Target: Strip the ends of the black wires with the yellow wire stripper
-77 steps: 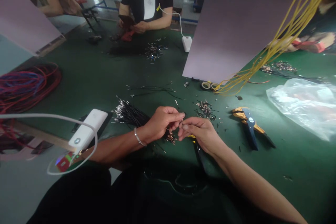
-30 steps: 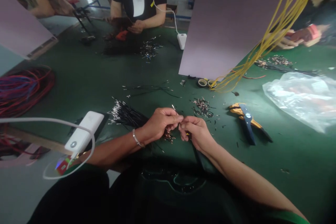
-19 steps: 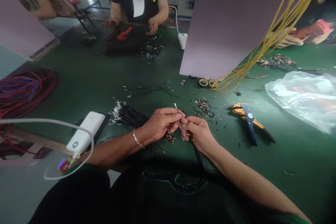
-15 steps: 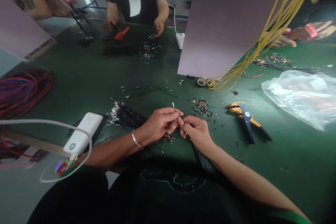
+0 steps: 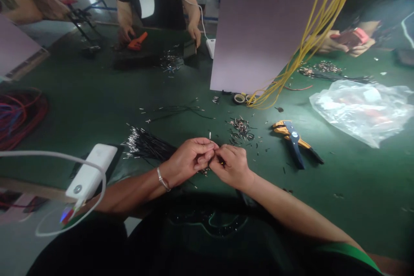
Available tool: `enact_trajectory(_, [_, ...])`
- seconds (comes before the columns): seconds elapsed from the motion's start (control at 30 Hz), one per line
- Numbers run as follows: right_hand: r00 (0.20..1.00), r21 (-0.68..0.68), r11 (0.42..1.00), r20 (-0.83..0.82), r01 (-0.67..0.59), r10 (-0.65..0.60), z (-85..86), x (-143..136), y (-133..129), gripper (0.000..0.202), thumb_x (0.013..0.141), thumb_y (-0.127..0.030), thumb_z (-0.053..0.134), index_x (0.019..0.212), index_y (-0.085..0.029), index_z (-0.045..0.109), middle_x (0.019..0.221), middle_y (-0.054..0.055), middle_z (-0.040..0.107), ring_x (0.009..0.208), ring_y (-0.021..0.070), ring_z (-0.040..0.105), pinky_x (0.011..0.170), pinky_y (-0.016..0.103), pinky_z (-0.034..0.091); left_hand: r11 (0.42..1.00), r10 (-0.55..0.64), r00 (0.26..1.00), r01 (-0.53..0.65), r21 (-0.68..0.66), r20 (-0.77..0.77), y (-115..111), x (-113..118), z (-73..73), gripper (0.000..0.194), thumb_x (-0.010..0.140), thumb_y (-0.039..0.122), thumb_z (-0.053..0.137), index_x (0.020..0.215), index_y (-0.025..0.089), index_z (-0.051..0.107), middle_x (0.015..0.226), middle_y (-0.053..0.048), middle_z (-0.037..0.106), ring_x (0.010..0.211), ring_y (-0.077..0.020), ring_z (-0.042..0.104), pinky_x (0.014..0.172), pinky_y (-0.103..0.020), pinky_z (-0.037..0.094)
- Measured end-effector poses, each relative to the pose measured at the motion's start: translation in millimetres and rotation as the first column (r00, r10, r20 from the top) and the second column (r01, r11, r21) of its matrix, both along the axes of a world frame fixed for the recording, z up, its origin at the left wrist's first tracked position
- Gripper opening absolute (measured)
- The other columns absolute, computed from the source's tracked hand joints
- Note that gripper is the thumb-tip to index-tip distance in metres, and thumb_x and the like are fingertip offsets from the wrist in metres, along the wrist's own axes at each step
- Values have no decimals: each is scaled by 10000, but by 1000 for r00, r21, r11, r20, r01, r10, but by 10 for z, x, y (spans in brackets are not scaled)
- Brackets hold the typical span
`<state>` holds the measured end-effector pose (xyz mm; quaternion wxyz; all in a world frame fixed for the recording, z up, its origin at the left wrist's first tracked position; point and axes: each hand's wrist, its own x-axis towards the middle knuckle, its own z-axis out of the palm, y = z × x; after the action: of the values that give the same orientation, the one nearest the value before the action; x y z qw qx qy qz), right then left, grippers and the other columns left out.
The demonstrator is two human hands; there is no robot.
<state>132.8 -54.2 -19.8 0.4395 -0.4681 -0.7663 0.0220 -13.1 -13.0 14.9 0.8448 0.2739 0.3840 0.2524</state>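
My left hand (image 5: 189, 157), with a silver bangle at the wrist, pinches a thin black wire whose silver terminal (image 5: 210, 135) pokes up above the fingertips. Against those fingertips my right hand (image 5: 233, 166) is closed, its fingers curled. A small yellow bit shows between them; what they hold is mostly hidden. Partly behind my left hand lies a bundle of black wires (image 5: 152, 143) with silver ends. Beyond my right hand is a scatter of short wire pieces (image 5: 241, 129). Yellow-and-blue wire strippers (image 5: 293, 136) lie to the right.
A white power bank (image 5: 92, 170) with a cable sits at the left. Yellow wires (image 5: 310, 43) hang beside a pale panel (image 5: 255, 30). Further right lies a clear plastic bag (image 5: 365, 108). Two co-workers' hands work across the green table (image 5: 106, 95), near orange-handled pliers (image 5: 138, 42).
The view has shifted slightly, so most things sit further left. My right hand has turned, its fingers now curled closer against my left fingertips. The wire remains in my left hand.
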Motion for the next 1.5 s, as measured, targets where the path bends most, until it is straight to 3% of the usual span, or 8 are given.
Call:
enact_trajectory(0.37, [997, 120, 992, 64, 43, -51, -51, 43, 7, 211, 752, -130, 507, 555, -207, 492, 485, -11, 523, 462, 124, 454, 492, 264, 404, 1000, 7, 1000, -7, -16, 11, -27, 45, 6, 53, 710, 123, 625, 719, 76, 648, 477, 47, 422, 363, -8, 238, 309, -121, 209])
enact_trajectory(0.83, [996, 124, 991, 65, 54, -62, -64, 59, 17, 213, 749, -124, 508, 552, -203, 498, 476, -14, 517, 453, 122, 451, 485, 260, 395, 1000, 13, 1000, -13, -4, -12, -28, 48, -51, 60, 715, 137, 636, 721, 77, 645, 482, 46, 424, 366, -9, 228, 307, -120, 207])
enact_trajectory(1.1, [999, 6, 1000, -48, -12, 12, -76, 58, -8, 184, 737, -78, 520, 601, -203, 525, 508, -12, 563, 464, 118, 513, 497, 247, 421, 1000, 26, 1000, -26, 10, -11, -14, 17, -20, 64, 732, 122, 608, 739, 73, 648, 482, 46, 417, 363, -7, 218, 323, -131, 200])
enact_trajectory(1.27, [987, -55, 998, -158, -43, 34, -50, 46, -25, 129, 805, -113, 526, 723, -199, 577, 571, -3, 620, 522, 130, 586, 547, 247, 463, 996, 62, 998, -63, 61, 11, 39, -22, 58, 71, 778, 129, 590, 760, 78, 636, 504, 47, 427, 356, -3, 218, 321, -134, 195])
enact_trajectory(1.5, [935, -308, 937, -351, -168, 52, 28, 57, -59, 126, 851, -174, 536, 757, -190, 619, 590, -9, 641, 494, 109, 579, 508, 223, 459, 993, 106, 992, -110, 53, 67, 79, -48, 61, 67, 802, 120, 592, 785, 69, 632, 534, 39, 456, 365, 1, 248, 317, -126, 210])
